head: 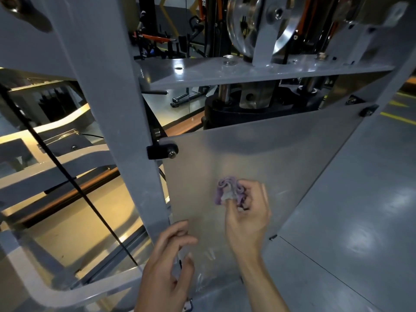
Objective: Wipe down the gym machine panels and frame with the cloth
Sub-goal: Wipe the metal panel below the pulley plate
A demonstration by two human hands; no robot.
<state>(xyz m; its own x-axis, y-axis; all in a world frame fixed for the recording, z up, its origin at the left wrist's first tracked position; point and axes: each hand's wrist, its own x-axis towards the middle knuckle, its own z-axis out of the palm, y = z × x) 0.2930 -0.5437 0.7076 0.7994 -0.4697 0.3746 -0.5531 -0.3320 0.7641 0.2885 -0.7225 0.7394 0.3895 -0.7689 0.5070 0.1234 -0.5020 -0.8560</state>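
Note:
A translucent grey panel (281,158) covers the lower front of the gym machine, bolted to a grey steel upright (126,131). My right hand (247,212) holds a crumpled purple cloth (227,188) against the middle of the panel, fingers curled round it. My left hand (166,266) hovers at the panel's lower left edge beside the upright, fingers loosely bent and holding nothing. Faint streaks show on the panel below the cloth.
A grey shelf plate (202,70) with pulleys (243,25) sits above the panel. A black cable (67,172) runs diagonally at left over grey frame arms (56,172). Polished grey floor with yellow lines (394,115) lies to the right. Other machines stand behind.

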